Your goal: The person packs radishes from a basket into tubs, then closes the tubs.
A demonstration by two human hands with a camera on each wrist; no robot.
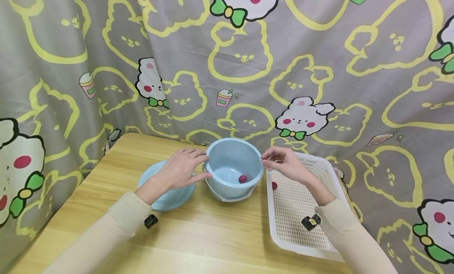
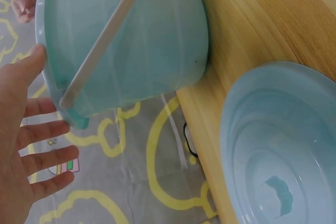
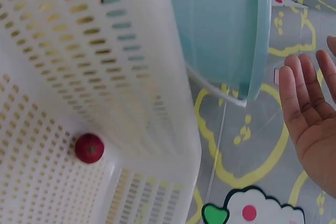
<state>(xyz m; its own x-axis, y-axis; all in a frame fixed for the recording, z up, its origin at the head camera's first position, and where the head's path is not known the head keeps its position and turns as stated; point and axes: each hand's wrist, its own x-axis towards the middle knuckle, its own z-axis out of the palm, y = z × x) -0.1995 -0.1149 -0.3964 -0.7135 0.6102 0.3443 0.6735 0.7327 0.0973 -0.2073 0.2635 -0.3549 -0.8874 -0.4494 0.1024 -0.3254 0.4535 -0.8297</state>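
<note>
A light-blue bucket (image 1: 227,189) stands upright with a small dark red round fruit (image 1: 242,179) on its bottom. My left hand (image 1: 181,168) is at its left rim, fingers spread; in the left wrist view the thumb touches or nearly touches the rim, close to the pale carrying handle (image 2: 102,45). On the other side, my right hand (image 1: 285,163) hovers by the right rim with fingers loosely bent. The right wrist view shows that hand (image 3: 315,119) holding nothing, a gap between it and the bucket (image 3: 220,24).
A white perforated basket (image 1: 296,246) lies to the right, with another red fruit (image 3: 89,148) inside. At left, a shallow light-blue basin (image 1: 170,201) sits partly under my left forearm. Behind the wooden table (image 1: 213,238) hangs a patterned curtain (image 1: 198,49).
</note>
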